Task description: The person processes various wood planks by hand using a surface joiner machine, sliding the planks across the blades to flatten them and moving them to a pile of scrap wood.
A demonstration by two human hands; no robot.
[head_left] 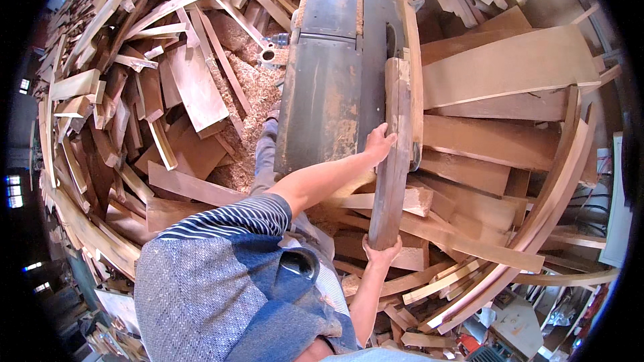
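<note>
A long wooden board (pixel 391 181) stretches over the metal bed of a jointer (pixel 329 87), lying along its wooden fence (pixel 412 74). Its near end sticks out past the bed. My left hand (pixel 380 144) presses on the board's left side around the middle, fingers bent against it. Around the near end of the same board, my right hand (pixel 382 253) is closed, with the palm beneath and behind it. The underside of the board is hidden.
Offcuts (pixel 127 80) lie heaped at the left, beside wood shavings (pixel 258 87) along the jointer. Wide planks (pixel 503 67) are stacked to the right, with long curved strips (pixel 543 228) in front. A round metal fitting (pixel 268 55) juts from the bed's left side.
</note>
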